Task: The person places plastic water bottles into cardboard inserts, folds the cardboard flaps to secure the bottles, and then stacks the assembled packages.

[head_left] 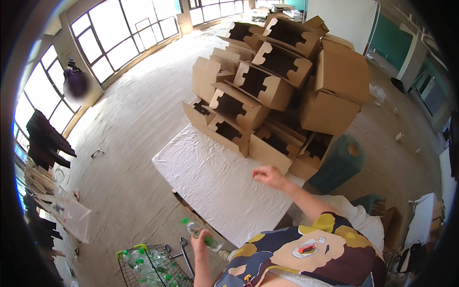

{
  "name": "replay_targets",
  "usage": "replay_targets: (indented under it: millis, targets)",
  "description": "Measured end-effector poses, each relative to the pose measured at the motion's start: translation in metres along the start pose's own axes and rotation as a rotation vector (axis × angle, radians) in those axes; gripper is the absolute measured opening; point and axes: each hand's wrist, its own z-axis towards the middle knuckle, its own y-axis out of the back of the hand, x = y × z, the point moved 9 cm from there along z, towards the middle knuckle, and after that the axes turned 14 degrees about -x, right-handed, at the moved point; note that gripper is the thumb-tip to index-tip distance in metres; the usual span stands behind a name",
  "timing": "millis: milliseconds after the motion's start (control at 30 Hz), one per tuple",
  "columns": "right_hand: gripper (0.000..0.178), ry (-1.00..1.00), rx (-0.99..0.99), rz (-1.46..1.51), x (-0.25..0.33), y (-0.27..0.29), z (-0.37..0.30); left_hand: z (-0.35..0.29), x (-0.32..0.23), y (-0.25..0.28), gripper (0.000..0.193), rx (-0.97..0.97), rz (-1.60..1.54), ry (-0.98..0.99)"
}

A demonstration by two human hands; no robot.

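Left hand: The left hand (199, 243) is gripping a clear bottle (210, 239), its fingers wrapping around the body.
Bottle: It is tilting, its green cap pointing up and left in the view, and is showing between the cart and the near edge of the table.
Right hand: The right hand (270, 177) is hovering or resting over the white table (210, 184), just beside a box; contact I cannot tell. Its fingers are curling narrowly inward, and whether they are holding anything I cannot tell.
Boxes: Brown cardboard boxes (282, 91) are standing in a leaning stack at the far end, several opening toward the left with notched flaps showing.
Cart: A wire cart (162, 251) with green trim is carrying more green-capped bottles (142, 269).
Print: The patterned shirt (272, 253) is displaying an eye-like motif in red and orange; any lettering on the gripped bottle is staying too small to read.
Behind: Tall windows (124, 28) are glowing white.
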Motion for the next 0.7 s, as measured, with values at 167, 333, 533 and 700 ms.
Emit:
replay_targets:
  millis: [167,333,533,700]
  targets:
    - [0.011,0.639,-0.503,-0.116,0.182,0.183,0.057,0.005,0.072,-0.088,0.051,-0.023,0.226,0.106]
    - [0.021,0.954,-0.913,-0.463,0.285,0.336,0.129,0.022,0.105,-0.079,0.063,-0.159,0.779,0.089]
    - [0.048,0.654,-1.122,-1.288,0.315,0.411,0.226,0.022,0.094,-0.101,0.061,-0.113,0.744,0.075]
    - [0.026,0.431,-0.962,-1.354,0.301,0.442,0.285,0.021,0.086,-0.101,0.05,-0.174,0.741,0.019]
